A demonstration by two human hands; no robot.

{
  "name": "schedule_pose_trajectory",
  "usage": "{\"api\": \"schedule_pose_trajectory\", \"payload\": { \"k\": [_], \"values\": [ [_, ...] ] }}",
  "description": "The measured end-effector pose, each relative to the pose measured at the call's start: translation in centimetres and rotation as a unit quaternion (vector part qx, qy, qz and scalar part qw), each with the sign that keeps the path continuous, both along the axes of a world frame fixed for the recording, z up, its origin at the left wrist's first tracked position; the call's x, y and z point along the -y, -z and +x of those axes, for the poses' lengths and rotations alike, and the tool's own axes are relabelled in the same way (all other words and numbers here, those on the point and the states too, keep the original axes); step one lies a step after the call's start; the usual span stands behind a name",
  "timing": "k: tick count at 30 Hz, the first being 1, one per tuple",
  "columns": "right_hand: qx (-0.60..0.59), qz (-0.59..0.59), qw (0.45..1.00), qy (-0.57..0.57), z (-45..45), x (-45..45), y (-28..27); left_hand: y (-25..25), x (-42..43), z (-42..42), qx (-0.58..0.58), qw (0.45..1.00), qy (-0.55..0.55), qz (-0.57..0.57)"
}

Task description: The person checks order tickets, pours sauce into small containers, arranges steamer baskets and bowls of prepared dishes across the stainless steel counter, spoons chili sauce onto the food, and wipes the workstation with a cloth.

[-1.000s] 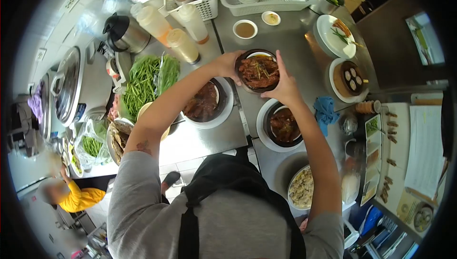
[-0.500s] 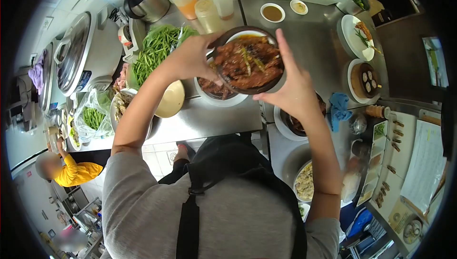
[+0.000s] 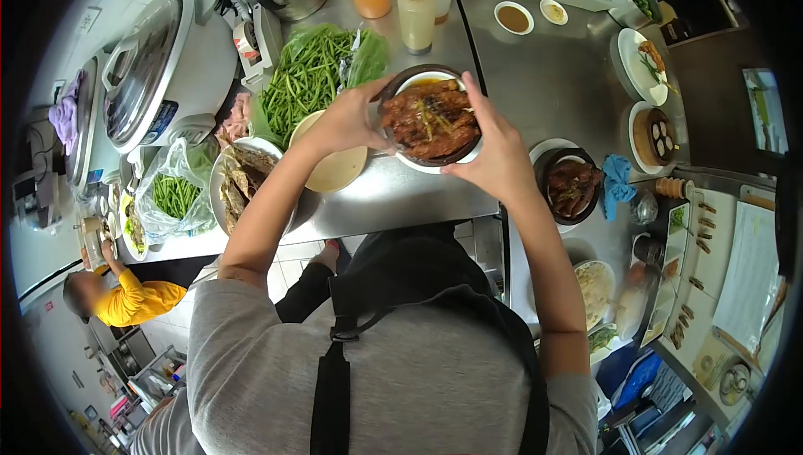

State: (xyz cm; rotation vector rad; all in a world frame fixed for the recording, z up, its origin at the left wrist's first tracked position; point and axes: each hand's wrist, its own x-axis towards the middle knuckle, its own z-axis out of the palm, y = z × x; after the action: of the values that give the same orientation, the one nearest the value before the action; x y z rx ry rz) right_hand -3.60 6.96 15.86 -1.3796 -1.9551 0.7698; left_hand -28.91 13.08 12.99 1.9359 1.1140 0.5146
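Note:
A dark round bowl (image 3: pixel 431 120) of saucy, reddish-brown meat topped with thin green and yellow strips is held between my two hands. My left hand (image 3: pixel 350 125) grips its left side, and my right hand (image 3: pixel 495 150) has thumb and fingers round its right side. Under the bowl shows the rim of a white plate (image 3: pixel 416 166); I cannot tell whether the two touch. What else lies beneath is hidden by the bowl. Near my left wrist is a cream-coloured round dish (image 3: pixel 339 171).
Green beans (image 3: pixel 305 79) in a bag and a plate of fish (image 3: pixel 242 179) lie left. Another dark bowl of meat (image 3: pixel 571 187) sits right, near a blue cloth (image 3: pixel 617 179). Squeeze bottles (image 3: pixel 416 16) stand behind. A person in yellow (image 3: pixel 138 296) is far left.
The view has swung, so the counter things appear further right. My hands have brought the bowl over the white plate, covering the meat that showed there before.

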Motion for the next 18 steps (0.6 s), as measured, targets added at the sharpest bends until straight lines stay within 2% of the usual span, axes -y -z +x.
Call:
{"api": "schedule_pose_trajectory", "payload": {
  "k": [1,4,11,14,18],
  "values": [
    [0.002,-0.006,1.0,0.009,0.1,-0.1,0.1,0.2,-0.4,0.2,-0.025,1.0,0.009,-0.003],
    [-0.003,-0.059,0.998,0.026,0.4,-0.2,0.4,0.4,-1.6,0.5,-0.001,0.999,0.049,-0.011],
    [-0.01,-0.065,0.997,0.029,0.2,-0.5,1.3,0.8,-2.5,-0.1,0.028,0.995,0.079,-0.05],
    [-0.003,-0.049,0.998,0.03,0.2,-0.3,1.4,0.5,-2.5,0.2,0.013,0.995,0.094,-0.032],
    [0.0,-0.057,0.997,0.051,0.5,0.2,3.5,2.9,-2.9,0.2,0.052,0.993,0.101,-0.025]
  ]
}}
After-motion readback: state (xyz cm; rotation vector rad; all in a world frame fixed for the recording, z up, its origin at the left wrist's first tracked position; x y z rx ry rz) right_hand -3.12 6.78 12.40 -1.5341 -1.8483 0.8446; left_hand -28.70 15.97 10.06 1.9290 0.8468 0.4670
